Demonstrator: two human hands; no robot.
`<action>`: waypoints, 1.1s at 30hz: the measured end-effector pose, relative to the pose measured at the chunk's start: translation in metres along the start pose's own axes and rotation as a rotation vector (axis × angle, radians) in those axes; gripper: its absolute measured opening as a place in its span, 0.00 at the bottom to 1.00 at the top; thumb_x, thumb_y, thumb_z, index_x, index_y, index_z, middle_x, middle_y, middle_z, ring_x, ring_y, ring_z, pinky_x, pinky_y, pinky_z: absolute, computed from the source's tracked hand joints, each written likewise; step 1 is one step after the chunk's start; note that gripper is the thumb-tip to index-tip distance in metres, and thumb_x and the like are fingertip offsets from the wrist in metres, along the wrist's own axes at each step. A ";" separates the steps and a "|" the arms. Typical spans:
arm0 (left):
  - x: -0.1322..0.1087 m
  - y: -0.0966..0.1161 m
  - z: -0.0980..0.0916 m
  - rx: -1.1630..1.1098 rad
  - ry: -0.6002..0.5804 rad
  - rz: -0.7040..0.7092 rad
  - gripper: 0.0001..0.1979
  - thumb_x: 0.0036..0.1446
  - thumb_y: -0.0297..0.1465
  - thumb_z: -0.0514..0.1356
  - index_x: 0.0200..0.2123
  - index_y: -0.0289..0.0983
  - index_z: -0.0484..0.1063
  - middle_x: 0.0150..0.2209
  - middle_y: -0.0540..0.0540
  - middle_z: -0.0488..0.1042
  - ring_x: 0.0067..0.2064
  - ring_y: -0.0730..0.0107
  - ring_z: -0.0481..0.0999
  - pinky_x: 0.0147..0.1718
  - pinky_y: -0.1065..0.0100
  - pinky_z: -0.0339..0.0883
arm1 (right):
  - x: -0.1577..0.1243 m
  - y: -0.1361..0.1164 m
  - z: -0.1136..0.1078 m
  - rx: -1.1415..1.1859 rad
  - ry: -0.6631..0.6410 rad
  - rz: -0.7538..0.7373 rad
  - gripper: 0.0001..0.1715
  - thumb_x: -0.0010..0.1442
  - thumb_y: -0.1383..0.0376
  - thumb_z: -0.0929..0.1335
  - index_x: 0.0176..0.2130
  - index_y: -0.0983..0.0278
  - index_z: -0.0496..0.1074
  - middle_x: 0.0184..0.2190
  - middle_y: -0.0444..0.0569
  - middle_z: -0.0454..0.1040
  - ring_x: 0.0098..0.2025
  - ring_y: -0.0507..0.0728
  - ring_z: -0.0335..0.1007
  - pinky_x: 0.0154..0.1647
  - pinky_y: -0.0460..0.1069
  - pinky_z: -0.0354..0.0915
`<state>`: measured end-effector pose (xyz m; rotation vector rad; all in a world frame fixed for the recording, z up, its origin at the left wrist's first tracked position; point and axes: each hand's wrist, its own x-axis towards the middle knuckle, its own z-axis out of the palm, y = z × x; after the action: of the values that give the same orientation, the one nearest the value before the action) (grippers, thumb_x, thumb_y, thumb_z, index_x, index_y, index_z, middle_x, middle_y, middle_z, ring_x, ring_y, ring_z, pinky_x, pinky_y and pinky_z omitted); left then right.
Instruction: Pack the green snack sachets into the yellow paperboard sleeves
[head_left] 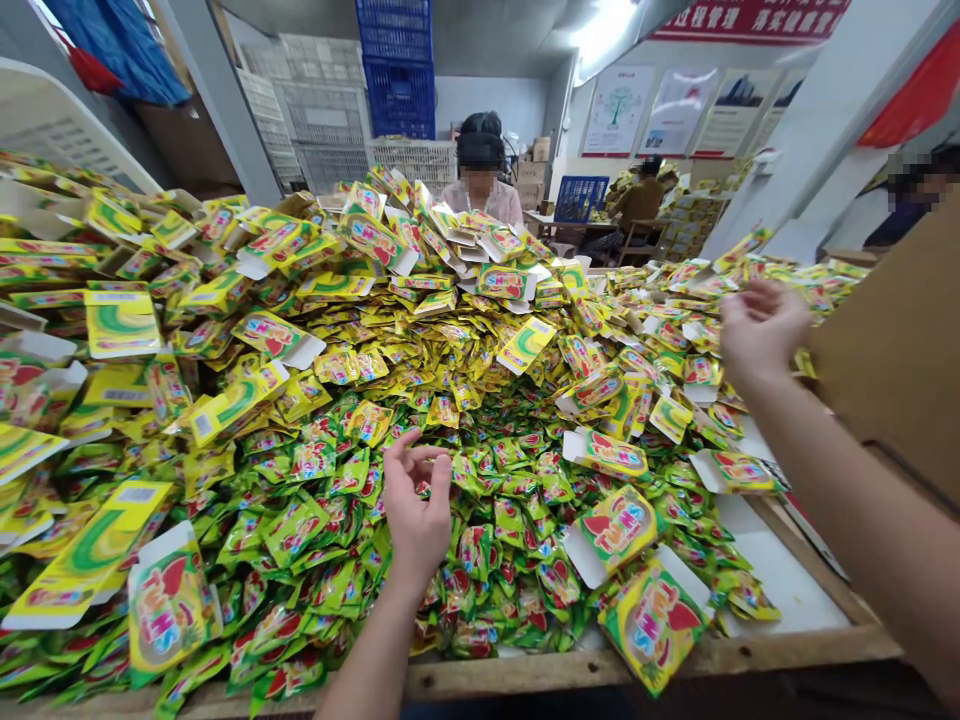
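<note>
I've got the left hand (pixel 416 495) over the green sachets (pixel 495 500), fingers curled in, thumb and forefinger nearly pinched, nothing visible in them. The right hand (pixel 761 330) is up by the cardboard (pixel 892 340), fingers half-open and empty, above the pile's right side. Yellow cartons (pixel 652 625) lie heaped among the sachets, spilling toward the table's front edge (pixel 600 670). Across the pile, at the far side, a person (pixel 480 190) faces me.
</note>
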<state>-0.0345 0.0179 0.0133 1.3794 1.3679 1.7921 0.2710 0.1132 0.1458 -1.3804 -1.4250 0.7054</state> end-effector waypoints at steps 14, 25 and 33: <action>0.028 -0.004 0.002 0.363 0.091 0.158 0.10 0.60 0.34 0.51 0.42 0.36 0.62 0.29 0.49 0.68 0.29 0.71 0.70 0.29 0.70 0.67 | -0.049 0.075 0.179 -0.664 -0.741 -0.116 0.13 0.59 0.62 0.68 0.43 0.67 0.71 0.45 0.53 0.72 0.45 0.57 0.70 0.46 0.55 0.66; 0.096 -0.012 0.036 1.059 -0.377 0.201 0.06 0.50 0.26 0.58 0.34 0.35 0.71 0.47 0.33 0.69 0.54 0.42 0.62 0.47 0.45 0.58 | -0.066 0.063 0.125 0.032 -0.416 0.175 0.14 0.56 0.64 0.64 0.43 0.63 0.71 0.35 0.48 0.76 0.37 0.56 0.74 0.36 0.52 0.71; 0.085 0.018 0.014 0.866 -0.406 0.230 0.08 0.58 0.30 0.53 0.40 0.38 0.70 0.34 0.45 0.73 0.36 0.64 0.73 0.37 0.65 0.65 | -0.104 0.039 0.105 0.518 -0.342 0.292 0.23 0.37 0.51 0.75 0.29 0.62 0.70 0.27 0.43 0.74 0.30 0.52 0.71 0.32 0.50 0.71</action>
<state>-0.0494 0.0875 0.0650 2.2533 1.8822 0.9208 0.1755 0.0438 0.0490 -1.0933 -1.1791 1.4450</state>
